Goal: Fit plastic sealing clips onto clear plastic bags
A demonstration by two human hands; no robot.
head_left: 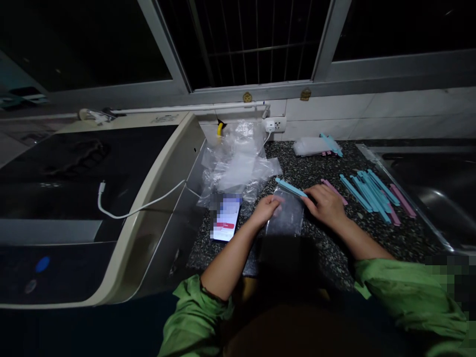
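A clear plastic bag lies over the counter in front of me. My left hand pinches its left side, thumb on top. Along the bag's upper edge runs a light-blue bag sealing clip. My right hand grips that clip's right end between thumb and fingers. Whether the clip is fastened around the bag cannot be made out. Right of my right hand lies a loose pile of blue sealing clips, with pink sealing clips among and beside them.
Crumpled clear plastic bags are heaped behind my left hand, beside a lit phone. A stack of folded bags with clips is near the wall. A sink borders the right, a washing machine the left, with a white cable across it.
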